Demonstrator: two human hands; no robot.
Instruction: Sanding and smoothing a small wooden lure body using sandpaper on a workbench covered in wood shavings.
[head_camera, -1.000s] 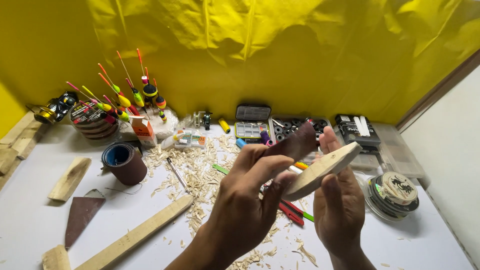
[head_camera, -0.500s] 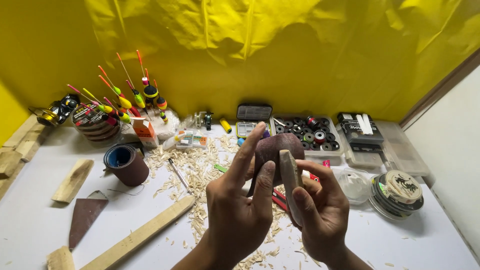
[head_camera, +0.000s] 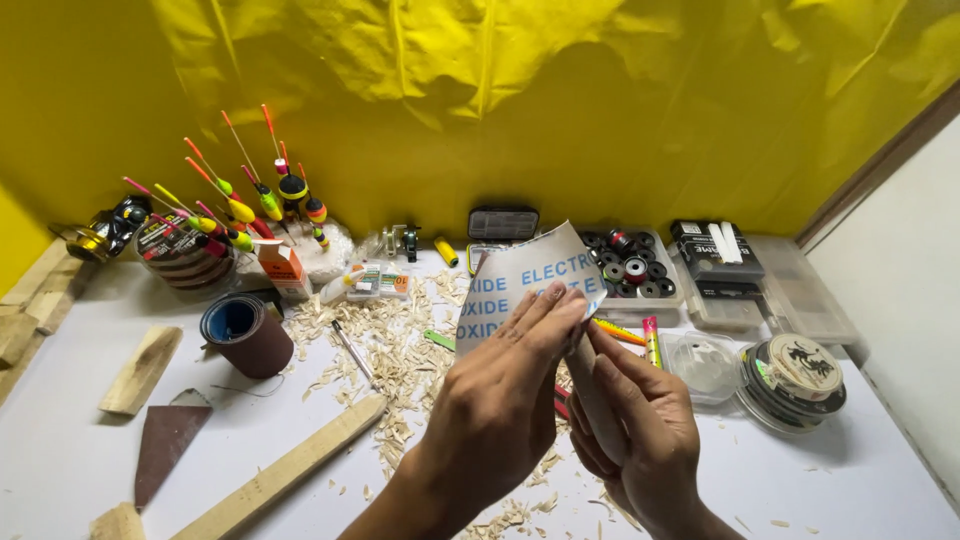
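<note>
My left hand (head_camera: 500, 395) pinches a sheet of sandpaper (head_camera: 515, 280) with its pale printed back turned toward me, raised above the table. My right hand (head_camera: 640, 430) grips a carved wooden piece (head_camera: 597, 400), a smooth pale stick held almost upright. The sandpaper's lower edge lies against the top of the wooden piece, and the fingertips of both hands meet there. Most of the wooden piece is hidden behind my fingers.
Wood shavings (head_camera: 390, 345) cover the white table. A long wooden slat (head_camera: 285, 470), a sandpaper roll (head_camera: 245, 335), a brown sandpaper scrap (head_camera: 165, 445) and a wood block (head_camera: 140, 370) lie left. Fishing floats (head_camera: 250, 205), line spools (head_camera: 795, 380) and a bobbin box (head_camera: 635, 270) stand behind.
The wooden piece turned from flat and slanted to nearly upright in my right hand. My left hand flipped the sandpaper so its pale back faces me, and both hands came closer to the camera.
</note>
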